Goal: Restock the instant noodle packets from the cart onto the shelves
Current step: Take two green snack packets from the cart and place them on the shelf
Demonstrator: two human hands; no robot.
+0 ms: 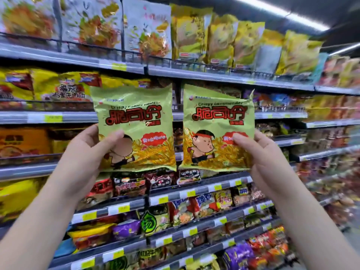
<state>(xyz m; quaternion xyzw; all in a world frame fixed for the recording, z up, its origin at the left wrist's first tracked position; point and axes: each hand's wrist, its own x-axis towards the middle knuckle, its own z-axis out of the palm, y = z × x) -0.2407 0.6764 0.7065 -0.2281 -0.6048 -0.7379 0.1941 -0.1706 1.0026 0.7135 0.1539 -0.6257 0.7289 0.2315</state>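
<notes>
Two light green noodle packets with red lettering and a cartoon boy are held up side by side before the shelves. My left hand [91, 151] grips the left packet [140, 121] at its lower left corner, thumb across the front. My right hand [261, 152] grips the right packet [216, 123] at its lower right edge, thumb on the front. Both packets stand upright, facing me, a narrow gap apart. The cart is out of view.
Grey shelves [194, 193] with yellow price tags run from upper left to lower right, packed with noodle packets. Large yellow bags [220, 36] fill the top shelf. Behind the two packets is a darker shelf gap [178, 137].
</notes>
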